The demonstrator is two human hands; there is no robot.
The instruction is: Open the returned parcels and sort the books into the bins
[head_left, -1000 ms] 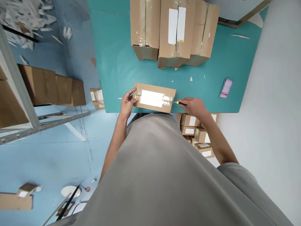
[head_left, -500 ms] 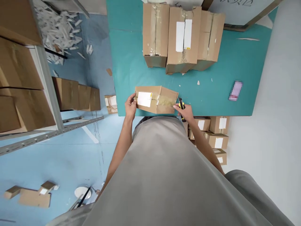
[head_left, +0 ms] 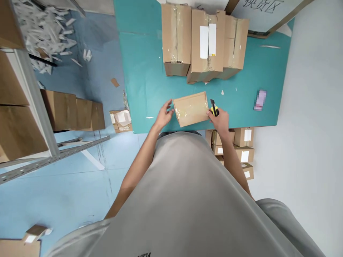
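A teal tabletop (head_left: 139, 71) is seen from above, past a grey shirt. A small box (head_left: 191, 108) is held between both hands near the front edge, tilted slightly. The left hand (head_left: 162, 116) is spread open, with its fingertips laid against the box's left end. The right hand (head_left: 221, 120) is closed around a yellow and black knife (head_left: 214, 108), and its fingers are also pressed to the box's right end. Whether the blade is out cannot be told.

The knife is kept just beside the box and close to the fingers. If the blade is exposed and the grip slips, a hand could be cut or the cardboard gashed. The box is steadied only lightly by the open left hand, so it could be knocked off the near edge.

The face of the box in view is covered with clear tape, and its contents are hidden. Three big boxes (head_left: 203, 43) are stood side by side at the back, taped shut, with nothing of their contents shown. Closed, labelled floor boxes (head_left: 243, 150) are stacked below the right hand. Paper scraps (head_left: 45, 32) are strewn on the floor at the far left
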